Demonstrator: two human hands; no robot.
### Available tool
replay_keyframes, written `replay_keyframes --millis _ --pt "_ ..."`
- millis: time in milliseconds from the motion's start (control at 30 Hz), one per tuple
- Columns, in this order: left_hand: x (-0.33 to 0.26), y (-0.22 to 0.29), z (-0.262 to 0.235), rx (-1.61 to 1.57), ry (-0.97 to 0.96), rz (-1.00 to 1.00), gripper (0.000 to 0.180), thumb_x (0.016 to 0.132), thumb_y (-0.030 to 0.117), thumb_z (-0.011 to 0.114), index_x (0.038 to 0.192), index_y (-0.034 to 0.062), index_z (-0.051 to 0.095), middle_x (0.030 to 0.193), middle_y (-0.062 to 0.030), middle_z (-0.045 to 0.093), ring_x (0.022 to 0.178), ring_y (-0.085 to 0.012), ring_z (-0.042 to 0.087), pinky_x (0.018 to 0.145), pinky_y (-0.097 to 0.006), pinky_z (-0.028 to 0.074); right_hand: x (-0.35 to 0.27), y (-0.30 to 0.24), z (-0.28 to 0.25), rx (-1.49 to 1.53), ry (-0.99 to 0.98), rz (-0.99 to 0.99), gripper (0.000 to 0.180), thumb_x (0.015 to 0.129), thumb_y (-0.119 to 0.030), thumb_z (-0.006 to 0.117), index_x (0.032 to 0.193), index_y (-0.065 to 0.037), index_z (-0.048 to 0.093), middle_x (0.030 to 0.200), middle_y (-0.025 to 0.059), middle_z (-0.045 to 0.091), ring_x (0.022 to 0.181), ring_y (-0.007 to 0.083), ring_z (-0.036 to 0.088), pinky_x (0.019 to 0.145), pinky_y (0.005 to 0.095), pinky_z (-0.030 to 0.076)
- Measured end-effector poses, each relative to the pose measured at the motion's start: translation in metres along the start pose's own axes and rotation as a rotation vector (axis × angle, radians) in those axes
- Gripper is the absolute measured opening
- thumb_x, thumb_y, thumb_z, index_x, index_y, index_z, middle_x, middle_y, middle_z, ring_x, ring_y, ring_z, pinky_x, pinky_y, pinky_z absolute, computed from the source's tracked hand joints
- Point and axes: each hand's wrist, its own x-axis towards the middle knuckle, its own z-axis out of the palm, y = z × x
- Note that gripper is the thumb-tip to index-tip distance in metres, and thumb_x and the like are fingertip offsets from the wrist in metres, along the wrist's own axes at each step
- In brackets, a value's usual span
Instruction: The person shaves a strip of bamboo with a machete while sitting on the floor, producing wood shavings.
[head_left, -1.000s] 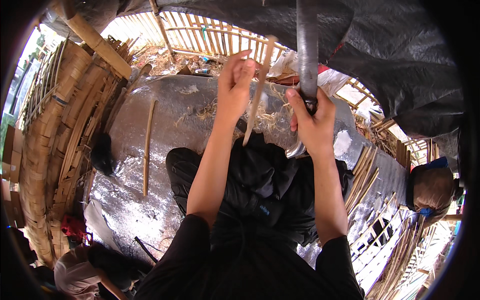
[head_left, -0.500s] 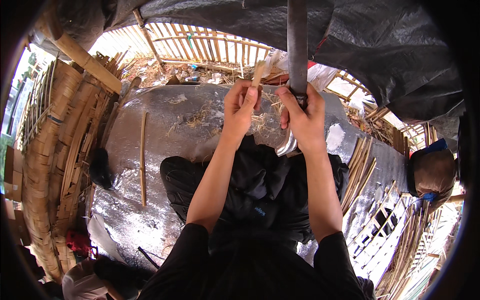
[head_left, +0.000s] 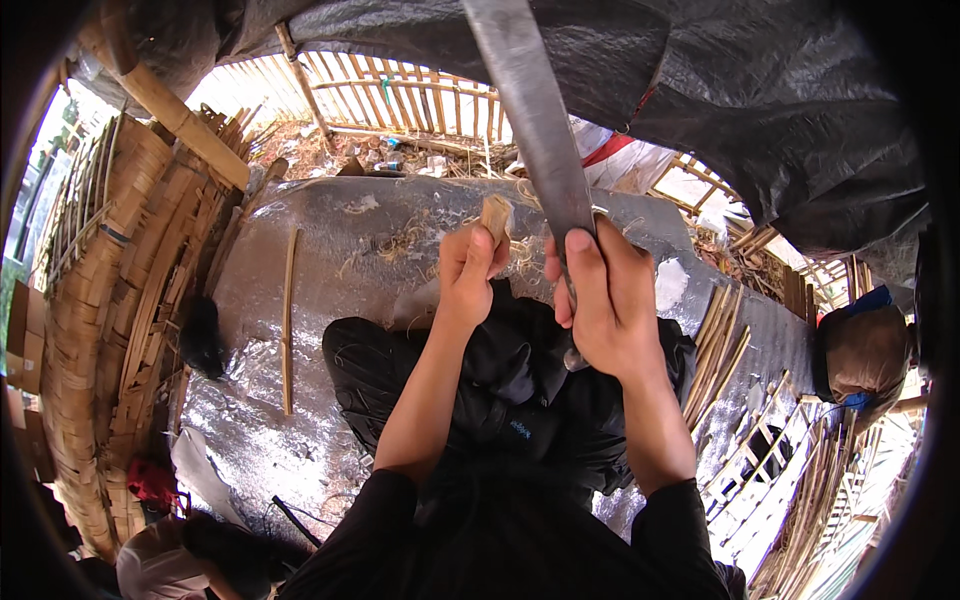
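Note:
My left hand [head_left: 468, 272] is closed around a short, pale bamboo strip [head_left: 495, 216], its end standing up past my thumb. In my right hand [head_left: 606, 300] is the handle of a machete with a long grey blade [head_left: 545, 120]. The blade points up and away, leaning to the left at its far end. The handle's metal butt [head_left: 574, 360] shows below my fist. Both hands are raised in front of my lap, a little apart, and the blade does not touch the strip. Thin curled shavings [head_left: 400, 242] lie on the silvery mat beyond my left hand.
I sit on a silvery mat [head_left: 250, 400]. A single bamboo stick [head_left: 289, 320] lies at left, and bamboo strips [head_left: 712, 345] are stacked at right. A woven bamboo wall [head_left: 100, 350] borders the left. Black tarpaulin [head_left: 760, 90] hangs overhead. Another person [head_left: 170, 560] is at lower left.
The machete's blade has swung from upright to leaning left, and my right hand has come down closer to me. My left hand has lowered slightly with the bamboo strip.

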Motion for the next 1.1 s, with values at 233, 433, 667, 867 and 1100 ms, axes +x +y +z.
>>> replay_keyframes --millis 233,433,667,867,1100 --pt "-0.013 0.013 0.014 0.131 0.076 0.092 0.064 0.104 0.057 0.045 0.075 0.0006 0.054 0.06 0.0009 0.045 0.053 -0.0064 0.036 0.049 -0.027 0.023 -0.017 -0.012 0.004 -0.183 -0.091 -0.181 0.019 0.101 -0.011 0.056 0.09 0.004 0.052 0.069 0.0213 0.055 0.06 0.0408 0.057 0.054 0.0436 0.043" --pt "-0.022 0.007 0.015 0.106 0.073 0.12 0.063 0.103 0.055 0.048 0.072 0.0004 0.053 0.06 -0.0008 0.046 0.053 -0.0088 0.04 0.049 -0.029 0.027 -0.017 -0.01 0.001 -0.292 -0.071 -0.181 0.026 0.105 -0.015 0.049 0.09 0.003 0.059 0.067 0.0065 0.062 0.049 0.0106 0.057 0.048 0.0268 0.044" --pt "-0.024 -0.001 0.02 0.155 0.099 0.163 0.064 0.102 0.054 0.049 0.068 0.0001 0.05 0.059 -0.003 0.047 0.053 -0.0113 0.043 0.05 -0.03 0.029 -0.02 -0.017 -0.003 -0.241 -0.085 -0.134 0.017 0.1 -0.009 0.056 0.09 0.004 0.051 0.066 0.0202 0.053 0.054 0.0398 0.053 0.051 0.0433 0.041" --pt "-0.021 -0.003 0.021 0.154 0.077 0.139 0.063 0.102 0.053 0.05 0.068 0.0004 0.051 0.057 -0.003 0.046 0.051 -0.0117 0.042 0.048 -0.031 0.029 -0.016 -0.014 -0.007 -0.393 -0.071 -0.216 0.021 0.103 -0.012 0.052 0.094 0.005 0.059 0.069 0.0125 0.064 0.051 0.0224 0.061 0.05 0.0336 0.046" --pt "-0.025 -0.007 0.032 0.256 0.146 0.287 0.059 0.102 0.05 0.053 0.071 0.0001 0.056 0.055 -0.0052 0.045 0.045 -0.016 0.041 0.047 -0.032 0.03 -0.019 -0.03 -0.009 -0.58 -0.129 -0.161 0.021 0.098 -0.009 0.057 0.105 0.011 0.054 0.07 0.0258 0.061 0.06 0.0443 0.064 0.053 0.0466 0.048"
